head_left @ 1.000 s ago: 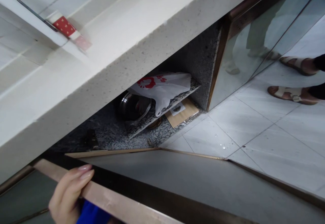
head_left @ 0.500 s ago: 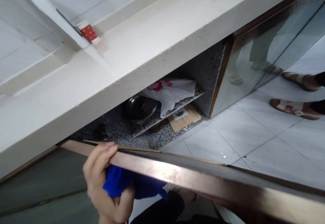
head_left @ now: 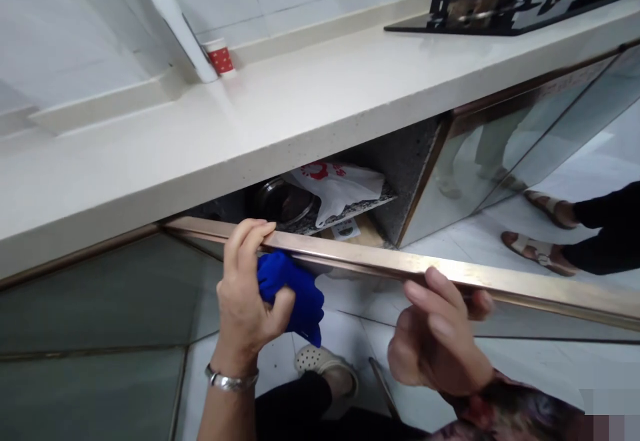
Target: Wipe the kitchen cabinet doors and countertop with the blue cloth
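My left hand [head_left: 247, 301], with a silver bracelet at the wrist, is closed around a bunched blue cloth [head_left: 295, 294]. Its fingers hook over the top edge of an open cabinet door [head_left: 345, 247]. My right hand [head_left: 440, 337], below a dark patterned sleeve, is beside the same door edge further right. Its fingers are partly spread and hold nothing visible; whether the fingertips touch the door I cannot tell. Behind the door, a white plastic bag [head_left: 345, 187] with red print and a round metal pot [head_left: 283, 201] sit on the speckled cabinet shelf [head_left: 360, 211].
A pale countertop [head_left: 300, 104] runs above the cabinet. On it stand a red and white paper cup [head_left: 220, 57] and a black gas stove [head_left: 480, 14]. A person's sandalled feet [head_left: 540, 251] are at the right. My own clog [head_left: 325, 366] shows below the door.
The view has shifted, bringing the stove into sight. My right hand has come into view beside the door edge. The left hand still holds the blue cloth against the door.
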The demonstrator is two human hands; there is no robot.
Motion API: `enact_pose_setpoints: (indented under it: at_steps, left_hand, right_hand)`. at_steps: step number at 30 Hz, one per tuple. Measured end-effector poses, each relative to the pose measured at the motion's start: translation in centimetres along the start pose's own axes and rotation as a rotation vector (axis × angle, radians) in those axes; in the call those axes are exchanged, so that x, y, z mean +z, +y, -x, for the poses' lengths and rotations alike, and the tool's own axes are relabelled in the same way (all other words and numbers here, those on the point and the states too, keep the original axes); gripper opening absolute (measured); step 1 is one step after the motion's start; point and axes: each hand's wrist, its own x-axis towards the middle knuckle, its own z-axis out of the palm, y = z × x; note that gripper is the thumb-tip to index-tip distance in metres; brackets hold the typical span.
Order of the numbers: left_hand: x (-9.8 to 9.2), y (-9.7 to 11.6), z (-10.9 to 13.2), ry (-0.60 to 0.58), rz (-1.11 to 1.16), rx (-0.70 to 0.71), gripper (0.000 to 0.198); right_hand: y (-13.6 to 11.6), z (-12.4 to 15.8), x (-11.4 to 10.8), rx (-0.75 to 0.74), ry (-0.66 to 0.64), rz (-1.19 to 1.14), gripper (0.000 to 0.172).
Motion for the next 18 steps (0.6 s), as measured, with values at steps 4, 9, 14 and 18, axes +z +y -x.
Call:
enact_pose_setpoints:
  at_steps: [4, 9, 14, 18]
  left_hand:
    - [-0.4, 0.7, -0.3, -0.059, -0.015, -0.061, 0.072]
    - [0.4, 1.0, -0.8, -0.047, 0.0, -0.074, 0.077]
    - [1.3, 0.7, -1.0, -0.002, 0.015, -0.042, 0.074]
    - [1.3, 0.2, -1.2, 0.005, 0.017, -0.002, 0.075]
  right_hand:
    - [-0.2, -1.9, 0.2, -0.173, -0.241, 0.13, 0.052]
    - [-0.2, -3.8, 0.7, -0.119, -0.297, 0.165, 0.05]
    - [-0.3, -5.1, 1.5, -0.063, -0.292, 0.17, 0.051]
    - [-0.2, -5.4, 2.0, -0.091, -0.292, 0.226, 0.05]
